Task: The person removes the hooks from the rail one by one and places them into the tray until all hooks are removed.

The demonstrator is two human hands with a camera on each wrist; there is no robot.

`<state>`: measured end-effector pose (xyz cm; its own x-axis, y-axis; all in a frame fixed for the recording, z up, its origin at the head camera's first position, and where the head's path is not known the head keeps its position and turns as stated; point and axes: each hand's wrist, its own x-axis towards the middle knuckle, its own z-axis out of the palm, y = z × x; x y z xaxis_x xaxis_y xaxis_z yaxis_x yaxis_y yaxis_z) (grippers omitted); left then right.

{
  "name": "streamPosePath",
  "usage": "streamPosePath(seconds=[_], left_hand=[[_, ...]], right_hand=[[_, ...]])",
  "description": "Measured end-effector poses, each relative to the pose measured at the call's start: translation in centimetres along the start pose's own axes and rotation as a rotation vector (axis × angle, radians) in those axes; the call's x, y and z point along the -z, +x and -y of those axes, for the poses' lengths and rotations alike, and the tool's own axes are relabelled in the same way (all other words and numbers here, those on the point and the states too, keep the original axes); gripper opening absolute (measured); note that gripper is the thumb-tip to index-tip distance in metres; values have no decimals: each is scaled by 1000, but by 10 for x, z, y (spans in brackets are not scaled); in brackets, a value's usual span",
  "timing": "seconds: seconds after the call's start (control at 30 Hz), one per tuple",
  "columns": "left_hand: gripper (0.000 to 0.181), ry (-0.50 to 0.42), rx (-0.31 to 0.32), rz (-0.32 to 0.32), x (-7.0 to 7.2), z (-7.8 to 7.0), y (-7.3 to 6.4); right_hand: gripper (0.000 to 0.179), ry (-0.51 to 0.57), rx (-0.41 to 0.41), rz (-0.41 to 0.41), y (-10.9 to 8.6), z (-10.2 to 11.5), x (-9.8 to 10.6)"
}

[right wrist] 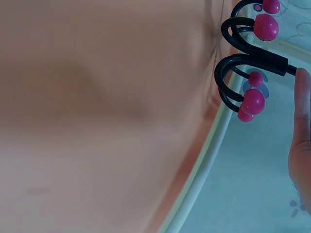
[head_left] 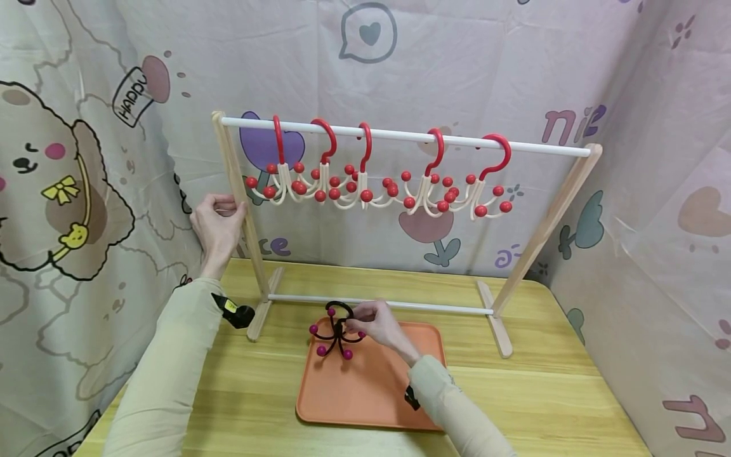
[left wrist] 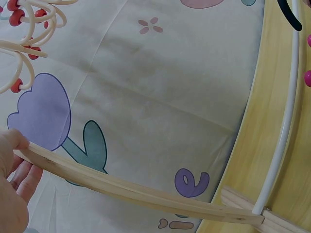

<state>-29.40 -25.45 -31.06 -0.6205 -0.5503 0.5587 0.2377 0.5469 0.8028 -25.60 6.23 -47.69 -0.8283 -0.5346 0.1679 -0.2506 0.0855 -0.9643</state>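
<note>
Orange tray (head_left: 371,393) beneath black hook (head_left: 338,331) in right grip (head_left: 379,324).

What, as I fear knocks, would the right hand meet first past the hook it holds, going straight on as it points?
Past the black hook, the right hand would probably meet the lower white bar; depth is unclear.

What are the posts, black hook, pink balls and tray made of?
Posts: they look like plain wood, with pale streaky grain.
Black hook: glossy, perhaps plastic or coated metal, since light glints off it.
Pink balls: shiny, possibly plastic or painted wood; bright spots show.
Tray: probably plastic, satin, with even colour and rounded corners.
</note>
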Motion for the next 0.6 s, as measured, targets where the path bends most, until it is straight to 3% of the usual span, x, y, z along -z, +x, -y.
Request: streamPosePath(seconds=[0.6], left_hand=[[26,-3,4,3,0,2,1]], right_hand=[[19,-14,-28,1,-2,0,-3]])
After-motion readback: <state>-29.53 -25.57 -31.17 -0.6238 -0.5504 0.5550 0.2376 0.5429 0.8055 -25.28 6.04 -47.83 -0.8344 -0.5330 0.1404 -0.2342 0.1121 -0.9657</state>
